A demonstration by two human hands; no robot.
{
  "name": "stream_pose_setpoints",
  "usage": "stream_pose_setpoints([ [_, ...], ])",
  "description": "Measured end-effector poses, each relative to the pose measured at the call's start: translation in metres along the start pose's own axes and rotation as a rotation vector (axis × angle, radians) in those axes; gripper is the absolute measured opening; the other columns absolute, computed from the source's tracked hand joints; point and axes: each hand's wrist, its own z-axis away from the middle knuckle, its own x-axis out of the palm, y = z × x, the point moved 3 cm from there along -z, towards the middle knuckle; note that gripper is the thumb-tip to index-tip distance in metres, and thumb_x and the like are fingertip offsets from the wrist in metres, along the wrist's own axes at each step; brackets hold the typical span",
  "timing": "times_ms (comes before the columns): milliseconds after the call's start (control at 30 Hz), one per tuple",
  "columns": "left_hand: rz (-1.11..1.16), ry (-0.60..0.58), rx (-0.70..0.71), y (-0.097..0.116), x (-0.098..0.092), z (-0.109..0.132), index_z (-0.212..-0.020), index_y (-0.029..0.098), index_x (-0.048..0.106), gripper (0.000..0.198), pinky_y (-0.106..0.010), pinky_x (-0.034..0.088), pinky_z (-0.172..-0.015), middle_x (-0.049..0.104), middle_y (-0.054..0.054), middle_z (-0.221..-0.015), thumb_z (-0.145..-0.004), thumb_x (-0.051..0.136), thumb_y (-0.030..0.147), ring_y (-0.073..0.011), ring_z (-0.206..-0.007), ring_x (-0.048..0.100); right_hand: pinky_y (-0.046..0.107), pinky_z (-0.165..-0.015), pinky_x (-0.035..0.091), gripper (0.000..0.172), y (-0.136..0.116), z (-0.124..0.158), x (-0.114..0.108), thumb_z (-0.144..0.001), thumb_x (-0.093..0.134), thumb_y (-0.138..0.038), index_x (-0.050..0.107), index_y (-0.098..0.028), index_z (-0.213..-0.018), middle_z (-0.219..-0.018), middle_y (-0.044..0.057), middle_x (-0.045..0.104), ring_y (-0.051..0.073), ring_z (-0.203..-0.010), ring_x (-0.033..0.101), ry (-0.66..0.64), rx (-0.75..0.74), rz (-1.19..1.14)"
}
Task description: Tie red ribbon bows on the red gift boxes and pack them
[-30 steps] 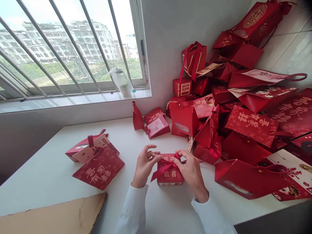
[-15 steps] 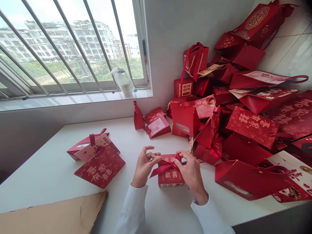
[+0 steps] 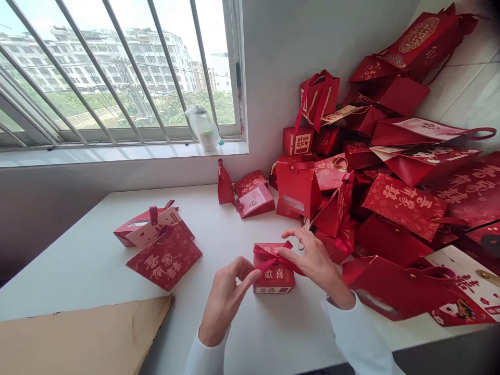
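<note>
Mid-table, right grip [image 3: 316,265] clenches ribbon [image 3: 269,258] on a red gift box [image 3: 274,281]; left grip [image 3: 226,299] beside it, unclear.

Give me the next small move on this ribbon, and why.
Probably draw the red ribbon snug with the right hand: its fingers lie on the ribbon across the top of the red box, while the left hand sits beside the box, free to steady it.

Red gift bags [image 3: 402,203] heaped in the corner, brown cardboard [image 3: 78,336] on the table [image 3: 78,276]
</note>
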Motion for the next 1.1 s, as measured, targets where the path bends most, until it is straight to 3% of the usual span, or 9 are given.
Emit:
stream_pose_setpoints([
  [167, 0.026, 0.031, -0.036, 0.001, 0.0, 0.009, -0.068, 0.019, 0.055, 0.031, -0.024, 0.036, -0.059, 0.06, 0.001, -0.067, -0.086, 0.05, 0.044, -0.014, -0.064, 0.051, 0.034, -0.088, 0.037, 0.018, -0.009, -0.02, 0.01, -0.077, 0.063, -0.041, 0.066, -0.024, -0.075, -0.092, 0.001, 0.064, 0.022, -0.096, 0.054, -0.312, -0.084, 0.107],
  [300, 0.044, 0.011, -0.091, -0.003, 0.003, 0.015, -0.067, 0.018, 0.057, 0.033, -0.024, 0.037, -0.06, 0.061, 0.001, -0.065, -0.085, 0.05, 0.044, -0.0144, -0.065, 0.054, 0.032, -0.082, 0.038, 0.014, -0.003, -0.021, 0.016, -0.074, 0.066, -0.036, 0.065, -0.023, -0.07, -0.089, 0.001, 0.062, 0.021, -0.094, 0.053, -0.404, -0.027, 0.149],
  [533, 0.06, -0.047, -0.144, -0.014, 0.012, 0.024, -0.068, 0.017, 0.054, 0.035, -0.023, 0.037, -0.058, 0.06, 0.001, -0.063, -0.085, 0.048, 0.048, -0.0135, -0.062, 0.054, 0.031, -0.08, 0.04, 0.011, -0.001, -0.016, 0.025, -0.076, 0.061, -0.029, 0.058, -0.021, -0.068, -0.088, 0.002, 0.061, 0.021, -0.093, 0.053, -0.358, 0.033, 0.093],
  [700, -0.138, -0.22, -0.117, -0.012, -0.008, 0.03, -0.068, 0.018, 0.057, 0.036, -0.022, 0.034, -0.054, 0.058, 0.003, -0.063, -0.085, 0.05, 0.049, -0.0121, -0.06, 0.049, 0.034, -0.081, 0.041, 0.023, 0.011, -0.007, 0.005, -0.083, 0.052, -0.045, 0.056, -0.024, -0.092, -0.099, 0.003, 0.062, 0.022, -0.097, 0.056, -0.152, 0.077, -0.042],
  [767, -0.204, -0.158, -0.065, -0.006, -0.02, 0.025, -0.07, 0.019, 0.058, 0.035, -0.023, 0.036, -0.056, 0.058, 0.002, -0.065, -0.086, 0.048, 0.048, -0.0121, -0.061, 0.049, 0.035, -0.083, 0.041, 0.03, 0.025, 0.002, -0.004, -0.085, 0.047, -0.049, 0.054, -0.024, -0.099, -0.104, 0.004, 0.062, 0.023, -0.098, 0.057, -0.086, 0.155, -0.104],
  [867, -0.23, 0.064, 0.096, 0.013, -0.027, 0.009, -0.077, 0.02, 0.061, 0.028, -0.025, 0.042, -0.068, 0.063, 0.0, -0.077, -0.089, 0.047, 0.041, -0.0142, -0.073, 0.053, 0.035, -0.081, 0.042, 0.039, 0.046, 0.018, -0.004, -0.082, 0.05, -0.053, 0.052, -0.022, -0.106, -0.101, 0.007, 0.064, 0.023, -0.095, 0.06, -0.132, 0.253, -0.204],
  [933, -0.225, 0.129, 0.229, 0.025, -0.017, -0.005, -0.08, 0.022, 0.063, 0.021, -0.028, 0.043, -0.076, 0.064, -0.001, -0.085, -0.089, 0.05, 0.035, -0.0167, -0.084, 0.054, 0.034, -0.075, 0.043, 0.045, 0.053, 0.029, 0.002, -0.081, 0.053, -0.052, 0.049, -0.02, -0.112, -0.091, 0.005, 0.066, 0.022, -0.085, 0.061, -0.181, 0.281, -0.283],
  [1000, -0.207, 0.122, 0.325, 0.034, -0.001, -0.017, -0.082, 0.023, 0.066, 0.014, -0.031, 0.044, -0.082, 0.064, -0.003, -0.089, -0.087, 0.054, 0.029, -0.0188, -0.093, 0.052, 0.032, -0.069, 0.042, 0.05, 0.053, 0.037, 0.007, -0.08, 0.055, -0.05, 0.044, -0.019, -0.118, -0.078, 0.001, 0.064, 0.019, -0.073, 0.059, -0.184, 0.282, -0.365],
  [1100, -0.208, 0.107, 0.342, 0.035, 0.021, -0.03, -0.079, 0.022, 0.067, 0.009, -0.033, 0.044, -0.085, 0.062, -0.004, -0.091, -0.083, 0.059, 0.021, -0.0207, -0.098, 0.049, 0.029, -0.065, 0.041, 0.052, 0.042, 0.046, 0.011, -0.08, 0.058, -0.045, 0.042, -0.019, -0.122, -0.069, -0.003, 0.06, 0.016, -0.064, 0.055, -0.139, 0.28, -0.45],
])
